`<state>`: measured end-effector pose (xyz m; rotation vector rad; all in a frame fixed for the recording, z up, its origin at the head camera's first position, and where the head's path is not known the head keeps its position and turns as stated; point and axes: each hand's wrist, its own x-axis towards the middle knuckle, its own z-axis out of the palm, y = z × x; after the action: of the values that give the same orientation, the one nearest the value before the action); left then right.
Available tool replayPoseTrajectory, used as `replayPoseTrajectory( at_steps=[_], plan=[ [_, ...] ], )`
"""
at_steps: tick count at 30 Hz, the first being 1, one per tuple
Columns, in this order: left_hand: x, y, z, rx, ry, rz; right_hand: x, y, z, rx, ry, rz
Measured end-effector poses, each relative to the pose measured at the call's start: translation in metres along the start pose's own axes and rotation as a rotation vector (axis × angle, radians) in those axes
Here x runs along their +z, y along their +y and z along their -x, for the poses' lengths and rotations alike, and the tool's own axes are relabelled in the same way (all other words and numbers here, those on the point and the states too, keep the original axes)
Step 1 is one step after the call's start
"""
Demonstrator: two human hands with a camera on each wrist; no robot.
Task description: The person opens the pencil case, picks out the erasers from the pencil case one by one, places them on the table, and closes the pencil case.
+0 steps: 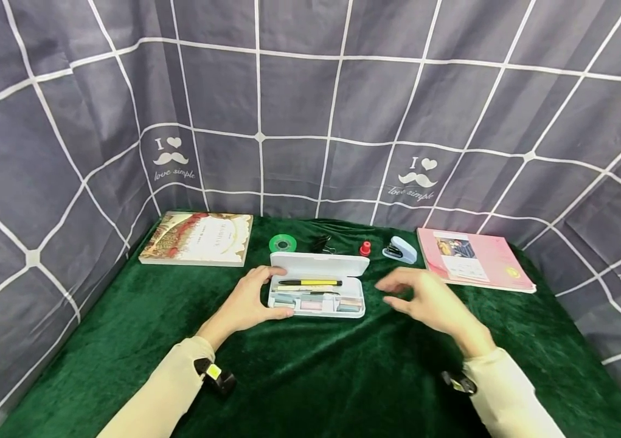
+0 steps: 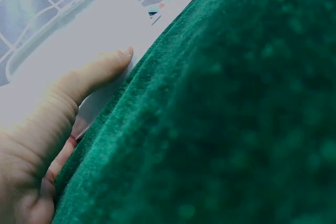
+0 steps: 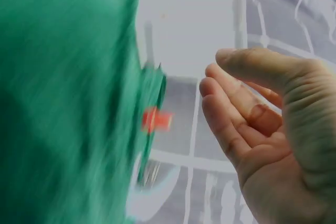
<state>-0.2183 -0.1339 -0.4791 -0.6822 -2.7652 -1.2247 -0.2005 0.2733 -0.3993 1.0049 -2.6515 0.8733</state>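
Note:
A white pencil case lies on the green cloth with its lid raised at the back. Inside are a yellow and black pen, other thin items behind a divider, and several pale blocks, one of them pink. My left hand grips the case's left end, its thumb along the front wall and fingers at the back corner. To the right of the case, my right hand is raised with nothing in it, its fingers loosely bent and apart from the thumb.
Behind the case stand a green tape roll, black clips, a small red bottle and a light blue stapler. A book lies at the back left, a pink book at the back right. Grey curtains surround the table.

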Motion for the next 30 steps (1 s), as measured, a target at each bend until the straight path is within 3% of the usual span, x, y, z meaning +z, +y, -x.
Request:
replayPoseTrajectory(
  at_steps=[5, 8, 11, 16, 23, 27, 30],
  plan=[
    [0.001, -0.001, -0.001, -0.006, 0.005, 0.004, 0.022, -0.018, -0.038, -0.032, -0.186, -0.035],
    [0.003, -0.001, -0.002, 0.0, -0.004, 0.009, 0.031, -0.023, -0.046, -0.058, -0.294, -0.003],
    [0.003, -0.002, -0.002, 0.001, -0.007, 0.009, 0.037, -0.026, -0.047, -0.095, -0.333, 0.027],
    [0.0, -0.001, 0.0, -0.006, -0.002, 0.011, 0.04, -0.028, -0.047, -0.091, -0.325, 0.02],
    [-0.001, -0.001, 0.001, -0.007, -0.004, 0.009, 0.037, -0.027, -0.049, -0.031, -0.295, -0.086],
    [-0.001, -0.001, 0.0, 0.0, -0.006, 0.006, 0.022, -0.025, -0.048, -0.019, -0.205, -0.113],
    [0.0, -0.003, 0.0, 0.007, -0.006, -0.009, 0.002, -0.019, -0.042, 0.038, -0.129, -0.101]
  ],
)
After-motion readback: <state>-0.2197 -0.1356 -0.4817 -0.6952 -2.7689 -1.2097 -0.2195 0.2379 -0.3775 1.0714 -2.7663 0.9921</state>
